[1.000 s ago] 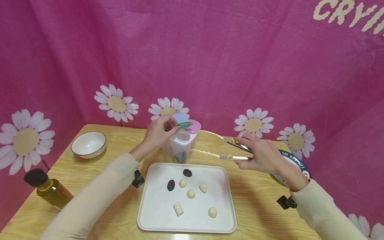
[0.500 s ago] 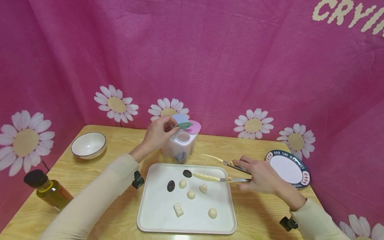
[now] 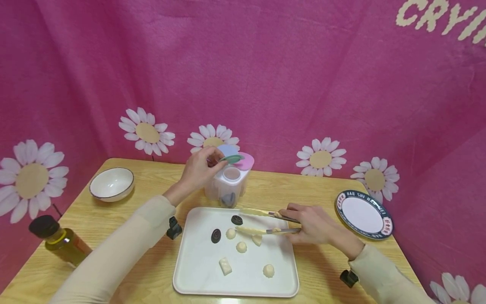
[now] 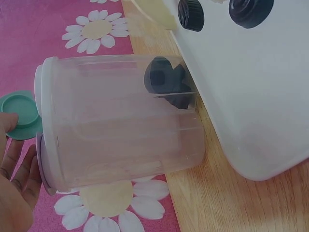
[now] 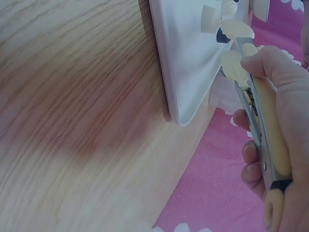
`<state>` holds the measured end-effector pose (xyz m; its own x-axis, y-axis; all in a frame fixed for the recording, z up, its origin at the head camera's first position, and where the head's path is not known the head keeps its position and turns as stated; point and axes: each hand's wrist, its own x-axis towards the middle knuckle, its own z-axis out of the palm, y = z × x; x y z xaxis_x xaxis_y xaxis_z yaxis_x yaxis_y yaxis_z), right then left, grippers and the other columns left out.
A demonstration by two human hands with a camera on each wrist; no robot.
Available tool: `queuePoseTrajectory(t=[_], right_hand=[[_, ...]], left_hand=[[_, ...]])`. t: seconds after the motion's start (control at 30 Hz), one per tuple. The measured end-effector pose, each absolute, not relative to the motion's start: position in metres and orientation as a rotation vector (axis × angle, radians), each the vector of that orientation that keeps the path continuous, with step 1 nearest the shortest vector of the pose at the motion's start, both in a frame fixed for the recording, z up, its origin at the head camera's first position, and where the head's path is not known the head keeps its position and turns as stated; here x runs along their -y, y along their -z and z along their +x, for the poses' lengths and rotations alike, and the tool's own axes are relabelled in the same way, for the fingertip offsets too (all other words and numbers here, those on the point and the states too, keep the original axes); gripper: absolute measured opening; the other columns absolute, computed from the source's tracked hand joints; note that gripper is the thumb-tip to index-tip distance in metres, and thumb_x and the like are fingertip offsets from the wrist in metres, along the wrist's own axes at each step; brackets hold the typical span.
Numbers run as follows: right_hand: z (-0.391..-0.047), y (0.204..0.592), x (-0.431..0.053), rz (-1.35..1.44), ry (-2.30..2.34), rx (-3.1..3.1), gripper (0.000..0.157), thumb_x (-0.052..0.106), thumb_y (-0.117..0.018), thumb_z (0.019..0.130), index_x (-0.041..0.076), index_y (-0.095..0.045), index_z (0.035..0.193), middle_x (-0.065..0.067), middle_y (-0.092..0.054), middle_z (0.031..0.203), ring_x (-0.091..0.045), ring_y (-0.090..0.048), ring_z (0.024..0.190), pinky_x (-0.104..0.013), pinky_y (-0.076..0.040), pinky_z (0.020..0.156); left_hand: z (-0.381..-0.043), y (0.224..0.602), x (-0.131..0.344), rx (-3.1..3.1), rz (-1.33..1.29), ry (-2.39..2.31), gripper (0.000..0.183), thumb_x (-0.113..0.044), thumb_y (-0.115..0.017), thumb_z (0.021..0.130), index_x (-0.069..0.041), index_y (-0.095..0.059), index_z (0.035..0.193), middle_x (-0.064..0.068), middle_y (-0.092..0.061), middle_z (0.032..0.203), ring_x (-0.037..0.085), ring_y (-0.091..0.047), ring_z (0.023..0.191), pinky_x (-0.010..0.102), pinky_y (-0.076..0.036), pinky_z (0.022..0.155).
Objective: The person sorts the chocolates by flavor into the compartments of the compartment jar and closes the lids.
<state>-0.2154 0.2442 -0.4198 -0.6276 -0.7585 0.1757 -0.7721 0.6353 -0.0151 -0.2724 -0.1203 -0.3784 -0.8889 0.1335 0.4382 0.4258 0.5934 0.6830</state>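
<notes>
My left hand point(image 3: 201, 169) pinches the raised green flip lid point(image 3: 233, 158) of a clear storage container point(image 4: 111, 121), above its round opening. Dark pieces point(image 4: 166, 82) lie in that compartment. With my right hand point(image 3: 313, 223) I grip tongs point(image 5: 268, 121) with cream scalloped tips. The tong arms are spread over the white tray point(image 3: 205, 283), one tip on each side of a dark oval chocolate point(image 3: 237, 220) near the tray's far edge. A second dark chocolate point(image 3: 216, 235) lies to its left, and several white pieces point(image 3: 241, 247) are scattered nearby.
A white bowl point(image 3: 112, 184) stands at the back left, with an oil bottle point(image 3: 66, 245) in front of it. To the right lies a dark-rimmed plate point(image 3: 364, 214). Blue and pink lids point(image 3: 246, 161) top the container's other compartments. A pink flowered cloth hangs behind the table.
My right hand has brought the tongs down and leftward from beside the container to around the far dark chocolate. The left hand keeps the green lid raised, without visible movement.
</notes>
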Motion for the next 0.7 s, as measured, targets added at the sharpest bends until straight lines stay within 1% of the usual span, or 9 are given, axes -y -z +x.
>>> queuePoseTrajectory(t=[0.13, 0.3, 0.7], right_hand=[[-0.2179, 0.4220, -0.2396, 1.276, -0.135, 2.717, 0.052, 0.042, -0.084, 0.078, 0.020, -0.075, 0.124, 0.010, -0.066, 0.097, 0.005, -0.042, 0.065, -0.015, -0.032, 0.051], [-0.2194, 0.4246, -0.2358, 1.291, -0.143, 2.733, 0.048, 0.039, -0.084, 0.078, 0.021, -0.075, 0.122, 0.010, -0.066, 0.095, 0.005, -0.044, 0.065, -0.015, -0.034, 0.052], [-0.2189, 0.4243, -0.2369, 1.306, -0.153, 2.712, 0.048, 0.037, -0.084, 0.078, 0.020, -0.076, 0.122, 0.009, -0.065, 0.093, 0.005, -0.044, 0.065, -0.014, -0.034, 0.053]], left_hand=[[-0.2725, 0.3789, 0.1204, 2.479, -0.458, 1.196, 0.014, -0.015, -0.078, 0.096, -0.007, -0.070, 0.104, 0.011, -0.073, 0.097, 0.025, -0.072, 0.085, 0.038, -0.062, 0.078], [-0.2730, 0.3801, 0.1207, 2.476, -0.462, 1.197, 0.014, -0.014, -0.078, 0.096, -0.006, -0.070, 0.104, 0.012, -0.073, 0.097, 0.025, -0.072, 0.085, 0.039, -0.063, 0.079], [-0.2724, 0.3783, 0.1204, 2.484, -0.470, 1.192, 0.015, -0.015, -0.078, 0.096, -0.006, -0.070, 0.104, 0.012, -0.074, 0.096, 0.025, -0.072, 0.084, 0.039, -0.063, 0.078]])
